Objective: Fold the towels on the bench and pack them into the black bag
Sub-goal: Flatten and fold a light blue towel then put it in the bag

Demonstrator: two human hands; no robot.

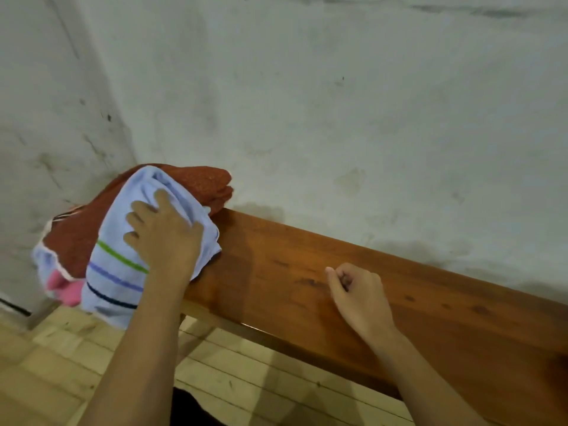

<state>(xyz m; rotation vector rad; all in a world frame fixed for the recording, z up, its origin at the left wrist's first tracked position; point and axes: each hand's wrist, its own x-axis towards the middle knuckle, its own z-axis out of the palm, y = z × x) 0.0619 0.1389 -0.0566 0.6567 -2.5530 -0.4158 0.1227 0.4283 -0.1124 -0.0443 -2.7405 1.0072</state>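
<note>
At the very bottom a small dark shape (190,407) peeks out between the arms; it is too little to tell what it is. Under it lies a floor (55,364) of pale square tiles. Next comes the long wooden surface (353,290), brown, smooth and shiny, with dark spots in the wood. The right hand (358,295) rests on it with its fingers curled in and nothing inside. The left hand (164,233) lies flat on top of a light blue towel (120,272), its fingers spread and pressing down. This towel is soft and fuzzy, with green, purple and dark blue stripes, and its end hangs over the front edge. It sits on a pile at the left end of the surface. Under it is a rough red-brown towel (209,186), and a pink cloth (66,290) sticks out low down. Behind all this stands a pale, stained wall (338,103).
</note>
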